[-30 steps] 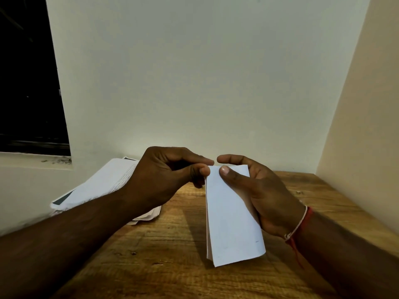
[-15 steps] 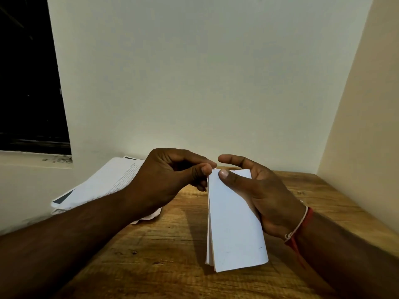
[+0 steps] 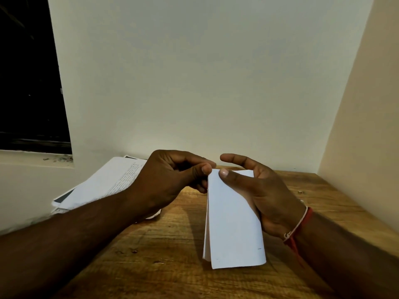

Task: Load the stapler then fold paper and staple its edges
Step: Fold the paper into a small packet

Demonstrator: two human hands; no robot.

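Paper (image 3: 235,223) in pinch, L+R hands (image 3: 170,180) (image 3: 267,197)

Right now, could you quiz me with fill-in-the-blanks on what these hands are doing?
The left hand and right hand both hold a folded white ____.
The table is made of ____.
A red thread circles the ____ wrist.
Printed sheets lie on the table's ____ side.
Missing: paper, wood, right, left.

Plain domestic room or small office, study corner. Evidence: wooden table (image 3: 164,268) set into corner of bare cream walls (image 3: 205,83); dark window (image 3: 28,72) with dusty ledge (image 3: 32,158); stack of printed papers (image 3: 103,182) on table.
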